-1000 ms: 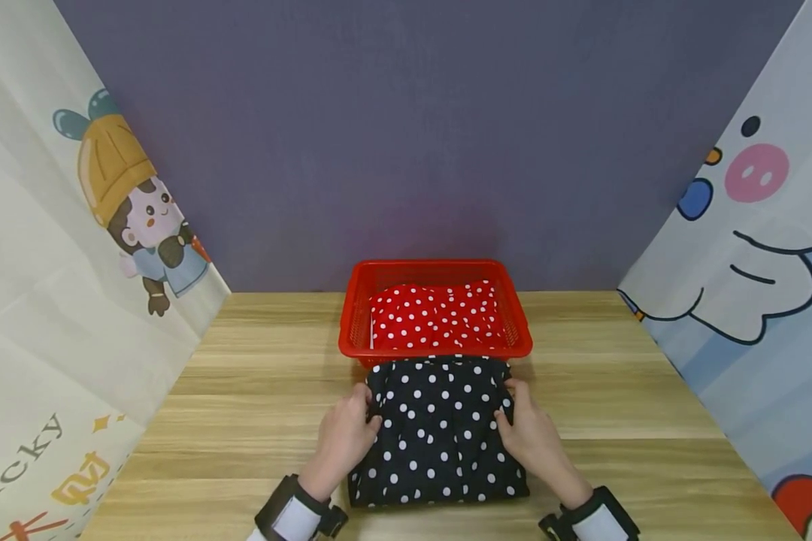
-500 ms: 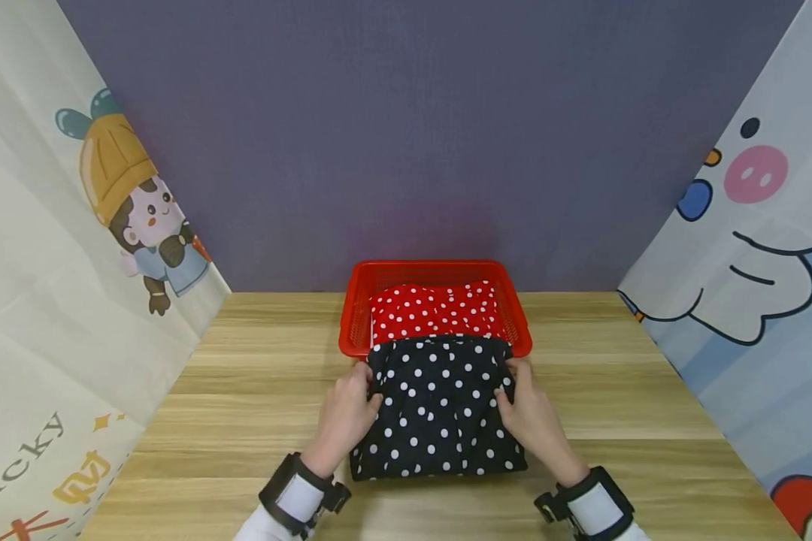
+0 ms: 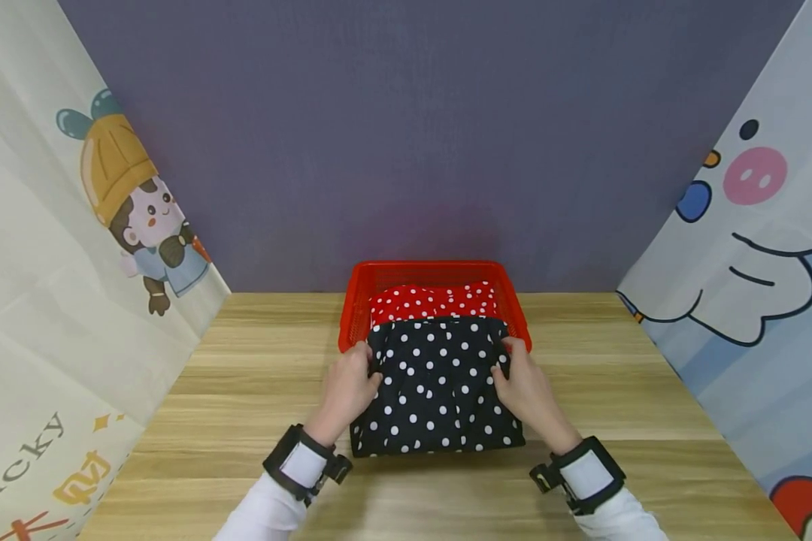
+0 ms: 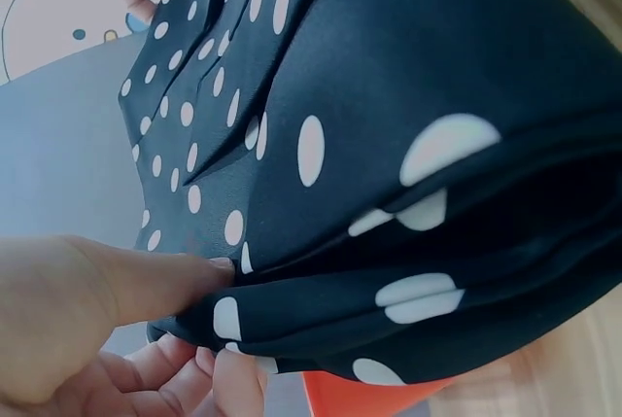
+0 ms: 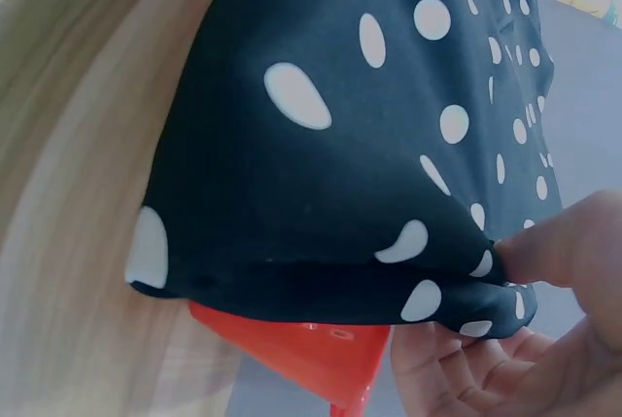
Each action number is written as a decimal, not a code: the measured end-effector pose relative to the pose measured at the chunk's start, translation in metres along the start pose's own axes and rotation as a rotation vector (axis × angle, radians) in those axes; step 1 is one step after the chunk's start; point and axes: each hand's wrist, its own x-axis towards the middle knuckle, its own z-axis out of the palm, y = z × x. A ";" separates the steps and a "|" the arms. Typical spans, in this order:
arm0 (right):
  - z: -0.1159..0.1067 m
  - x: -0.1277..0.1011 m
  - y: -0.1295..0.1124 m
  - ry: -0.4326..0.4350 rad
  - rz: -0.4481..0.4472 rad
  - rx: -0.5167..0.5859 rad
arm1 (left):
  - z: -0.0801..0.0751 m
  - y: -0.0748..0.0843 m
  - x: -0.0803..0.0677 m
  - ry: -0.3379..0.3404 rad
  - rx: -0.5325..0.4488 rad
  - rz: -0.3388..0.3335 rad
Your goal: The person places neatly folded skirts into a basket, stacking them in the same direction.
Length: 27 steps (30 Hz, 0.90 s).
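A folded black cloth with white dots [image 3: 440, 391] hangs between my hands, its far edge over the near part of a red plastic basket [image 3: 429, 266]. With thumb on top and fingers beneath, my left hand [image 3: 348, 385] pinches its left side. My right hand [image 3: 531, 391] grips the opposite side in the same way. Loose layers of the fold [image 4: 466, 242] gape in the left wrist view. In the right wrist view the cloth's near corner [image 5: 148, 252] droops. Inside the basket lies a red cloth with white dots [image 3: 440, 302], its near part hidden.
The basket stands on a wood-grain table [image 3: 264, 361], close to a grey-blue back wall [image 3: 419, 135]. Printed curtains hang on both sides, a cartoon figure [image 3: 142, 203] on the left one and a pig snout [image 3: 754, 175] on the right.
Both hands have moved forward with the black dotted cloth, from just in front of the basket to over its near rim. More of the red cloth is covered; the basket has stayed put.
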 end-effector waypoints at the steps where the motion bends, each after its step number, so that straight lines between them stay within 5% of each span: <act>1: 0.000 0.002 0.000 -0.002 -0.001 0.001 | 0.000 0.000 0.002 -0.004 -0.007 -0.003; 27: -0.027 0.068 -0.005 -0.039 -0.022 -0.027 | -0.011 0.009 0.072 -0.031 0.038 -0.031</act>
